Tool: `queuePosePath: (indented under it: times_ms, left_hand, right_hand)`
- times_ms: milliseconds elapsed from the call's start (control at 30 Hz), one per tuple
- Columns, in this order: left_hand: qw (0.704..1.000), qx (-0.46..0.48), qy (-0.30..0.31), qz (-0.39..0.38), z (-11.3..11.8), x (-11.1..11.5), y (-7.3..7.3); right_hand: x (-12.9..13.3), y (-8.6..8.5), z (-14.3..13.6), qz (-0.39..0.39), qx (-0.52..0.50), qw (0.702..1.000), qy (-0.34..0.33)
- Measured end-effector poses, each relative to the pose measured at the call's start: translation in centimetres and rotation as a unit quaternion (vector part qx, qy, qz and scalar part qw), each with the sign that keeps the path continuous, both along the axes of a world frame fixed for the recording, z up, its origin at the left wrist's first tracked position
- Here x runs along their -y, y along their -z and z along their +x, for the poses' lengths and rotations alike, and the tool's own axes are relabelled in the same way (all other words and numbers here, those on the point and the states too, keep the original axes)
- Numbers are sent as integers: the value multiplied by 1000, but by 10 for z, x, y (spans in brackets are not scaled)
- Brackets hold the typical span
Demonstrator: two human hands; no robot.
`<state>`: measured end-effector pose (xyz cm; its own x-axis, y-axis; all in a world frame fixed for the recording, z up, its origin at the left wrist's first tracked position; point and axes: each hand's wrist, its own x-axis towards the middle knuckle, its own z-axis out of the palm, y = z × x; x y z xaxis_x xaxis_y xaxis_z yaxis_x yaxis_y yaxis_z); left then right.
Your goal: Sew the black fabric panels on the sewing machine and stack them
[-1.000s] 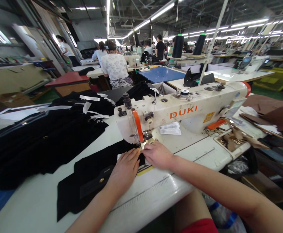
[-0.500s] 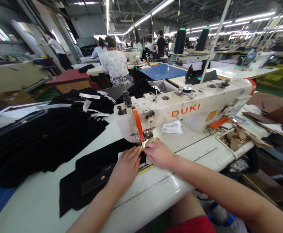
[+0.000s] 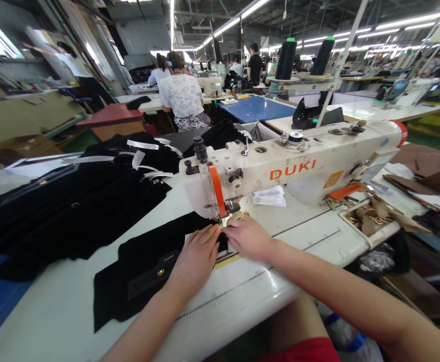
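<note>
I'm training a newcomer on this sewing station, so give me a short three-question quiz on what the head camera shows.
1. True or false: both hands rest on the black fabric piece at the needle.
2. What word is printed on the sewing machine?
3. The pile of black garments lies: A) left of the machine, B) right of it, C) under the table.

Key: 1 true, with left hand and right hand beside the presser foot. 2 DUKI. 3 A.

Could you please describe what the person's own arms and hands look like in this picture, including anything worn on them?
Both forearms are bare, with no sleeves in view. The left hand and right hand wear no gloves, and no rings, watch or bracelets show. The fingernails look short and unpainted.
</note>
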<state>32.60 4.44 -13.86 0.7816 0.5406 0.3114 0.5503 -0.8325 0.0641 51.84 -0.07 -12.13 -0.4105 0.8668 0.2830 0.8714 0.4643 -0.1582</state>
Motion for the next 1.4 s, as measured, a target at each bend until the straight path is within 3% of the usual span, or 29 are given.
queuePosePath:
  times_ms: [533,833,967,1133,1267,1400]
  left_hand:
    - [999,22,14,-38,-1,-4,-2]
    - [999,37,8,-29,1,-21,6]
    - [1000,18,-3,-25,-4,-17,5]
    - [999,-30,-29,-22,-32,13,-10]
    - [996,-21,-82,38,-72,47,-26]
    - [993,-60,-87,44,-122,67,-22]
  right_hand:
    - [0,4,-1,2,18,1000,4]
    - [-2,3,0,5,6,1000,17]
    - [1,5,1,11,-5,1000,26]
    - [6,9,2,56,-29,998,17]
    - [8,10,3,75,-43,996,5]
    - [11,10,2,86,-58,995,-6]
